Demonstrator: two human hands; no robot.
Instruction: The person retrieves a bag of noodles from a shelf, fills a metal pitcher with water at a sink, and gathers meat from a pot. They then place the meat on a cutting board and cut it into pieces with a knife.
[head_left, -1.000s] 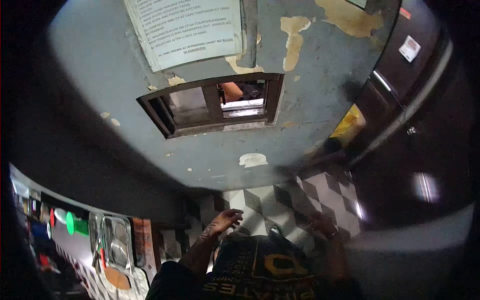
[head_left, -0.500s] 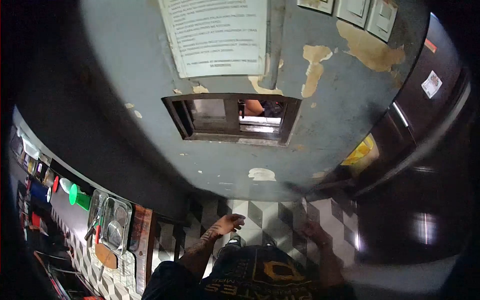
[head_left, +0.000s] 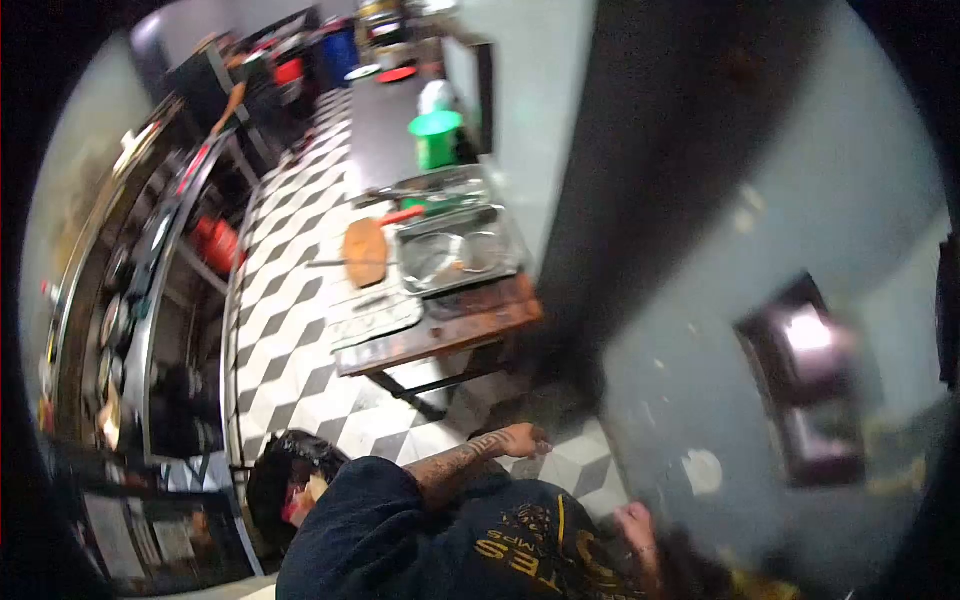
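Note:
My left hand [head_left: 525,440] hangs over the tiled floor, fingers loosely bent, holding nothing. Lower right, near the grey wall, is my right hand [head_left: 635,524]; it is blurred, its fingers look loose, and no object shows in it. Closest to my left hand stands a wooden-edged table [head_left: 440,340]. On it are a rectangular glass tray [head_left: 458,280] with round clear pieces inside, a second tray behind with utensils, a brown paddle-shaped board [head_left: 365,252], a wire rack [head_left: 375,322] and a green container [head_left: 436,140].
A grey wall [head_left: 680,300] with a dark-framed opening [head_left: 810,390] rises on my right. Stove-like counters [head_left: 150,300] line the left side, with a patterned tile floor [head_left: 285,290] between. A black bag [head_left: 290,465] sits close by on my left.
My view has swung left from the wall with its window and notice to the table and kitchen aisle. Both hands remain low beside my body, with nothing visibly picked up.

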